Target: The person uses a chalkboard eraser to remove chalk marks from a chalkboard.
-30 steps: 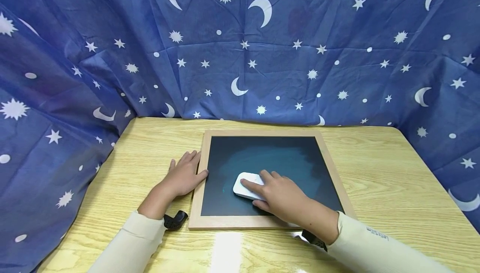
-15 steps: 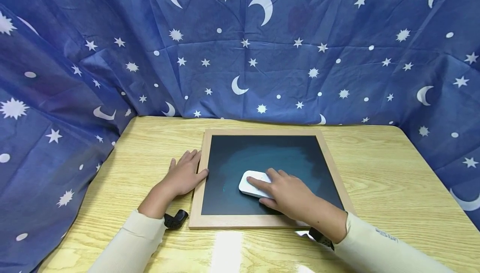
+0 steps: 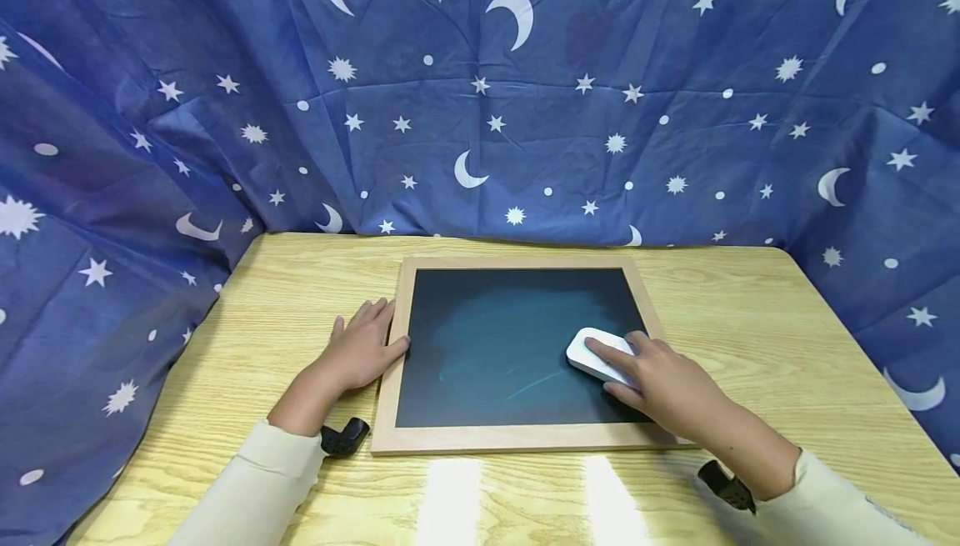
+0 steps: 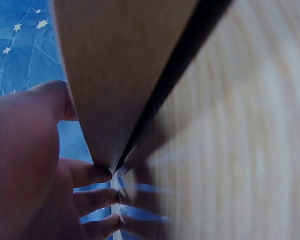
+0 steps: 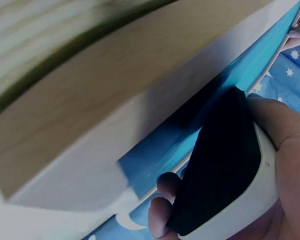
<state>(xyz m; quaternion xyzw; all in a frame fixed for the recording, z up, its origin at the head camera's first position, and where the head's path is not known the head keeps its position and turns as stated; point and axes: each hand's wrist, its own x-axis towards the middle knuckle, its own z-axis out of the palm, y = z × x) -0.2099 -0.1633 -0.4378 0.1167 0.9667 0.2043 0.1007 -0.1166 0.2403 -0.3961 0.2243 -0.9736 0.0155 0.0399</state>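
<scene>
A small chalkboard [image 3: 510, 338] with a light wood frame lies flat on the table, dark with a greenish smear across its middle. My right hand [image 3: 667, 379] grips a white board eraser [image 3: 592, 354] over the board's right part, index finger stretched along its top. In the right wrist view, the black felt underside of the eraser [image 5: 225, 165] shows, with fingers and thumb at its sides. At the frame's left side rests my left hand [image 3: 363, 350], thumb on the frame and the other fingers loosely extended along its outer edge.
The pale wood-grain table [image 3: 750, 321] extends around the board. Behind and beside it hangs a blue curtain [image 3: 555, 146] with white moons and stars. A black wrist device [image 3: 345, 438] sits at the left cuff, another [image 3: 726, 486] at the right.
The right hand has slid the eraser to the right, from the board's lower middle to near its right frame. A thin pale streak now shows left of the eraser. The left hand stays put.
</scene>
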